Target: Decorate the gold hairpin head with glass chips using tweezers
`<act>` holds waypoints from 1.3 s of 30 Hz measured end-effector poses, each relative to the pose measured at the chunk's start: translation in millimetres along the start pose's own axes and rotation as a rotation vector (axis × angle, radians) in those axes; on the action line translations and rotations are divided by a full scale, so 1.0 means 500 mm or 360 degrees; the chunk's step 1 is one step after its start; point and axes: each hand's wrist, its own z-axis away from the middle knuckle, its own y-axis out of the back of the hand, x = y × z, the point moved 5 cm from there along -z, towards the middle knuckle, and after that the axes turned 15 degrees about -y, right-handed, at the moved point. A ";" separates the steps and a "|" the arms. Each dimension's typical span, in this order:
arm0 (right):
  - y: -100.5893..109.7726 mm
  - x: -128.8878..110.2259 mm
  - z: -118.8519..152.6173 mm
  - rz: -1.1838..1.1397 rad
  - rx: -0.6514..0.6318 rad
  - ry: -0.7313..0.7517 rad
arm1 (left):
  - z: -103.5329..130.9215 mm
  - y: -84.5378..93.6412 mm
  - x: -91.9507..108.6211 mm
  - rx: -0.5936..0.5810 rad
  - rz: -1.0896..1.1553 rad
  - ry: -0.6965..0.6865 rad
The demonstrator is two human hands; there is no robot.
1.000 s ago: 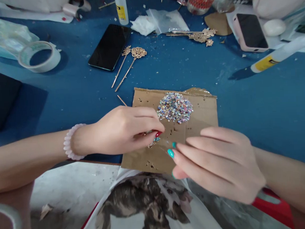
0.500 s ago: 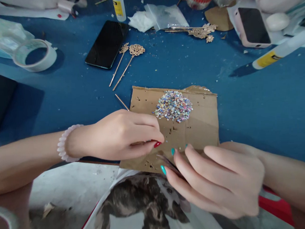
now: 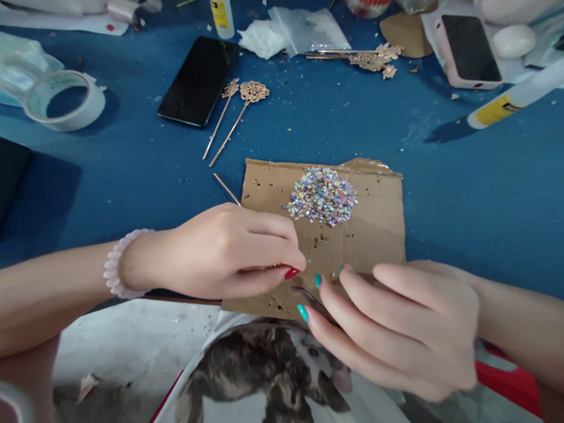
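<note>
My left hand (image 3: 228, 250) is closed in a pinch over the left part of the cardboard (image 3: 375, 233). A thin metal stick (image 3: 226, 189) shows just above it, running down behind the fingers; a small metallic edge glints between fingertip and thumb, mostly hidden. My right hand (image 3: 397, 325) holds dark tweezers (image 3: 310, 297) between thumb and fingers, their tip close to the left fingertips. Beyond both hands a pile of small multicoloured chips (image 3: 322, 196) lies on the cardboard.
Two gold flower hairpins (image 3: 254, 92) lie beside a black phone (image 3: 198, 82). Farther off are more hairpins (image 3: 373, 59), a plastic bag (image 3: 310, 30), a second phone (image 3: 470, 47) and a glue bottle (image 3: 495, 110). A tape roll (image 3: 65, 100) sits at the left.
My right hand has shifted slightly left and up with the tweezers. My left hand has barely moved and keeps its pinch.
</note>
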 end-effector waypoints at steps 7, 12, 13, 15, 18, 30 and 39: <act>-0.004 0.003 -0.006 -0.0020 -0.0170 -0.0013 | -0.002 0.006 -0.002 0.0046 0.0158 0.0053; -0.009 0.000 0.002 -0.0012 -0.0178 -0.0033 | -0.001 0.004 0.001 0.0028 0.0200 0.0026; -0.010 -0.001 0.003 0.0002 -0.0226 -0.0020 | 0.000 0.003 0.001 0.0031 0.0212 0.0034; -0.007 -0.001 0.004 0.0045 -0.0265 0.0025 | 0.000 0.002 0.000 0.0029 0.0253 0.0063; -0.003 -0.001 0.004 0.0084 -0.0257 0.0038 | -0.001 -0.001 -0.001 0.0005 0.0330 0.0085; -0.003 -0.008 0.008 0.0121 -0.0290 0.0012 | -0.003 0.001 0.004 0.0030 0.0515 0.0162; -0.006 -0.009 0.010 0.0193 -0.0235 0.0026 | -0.004 0.008 0.006 0.0099 0.0457 0.0222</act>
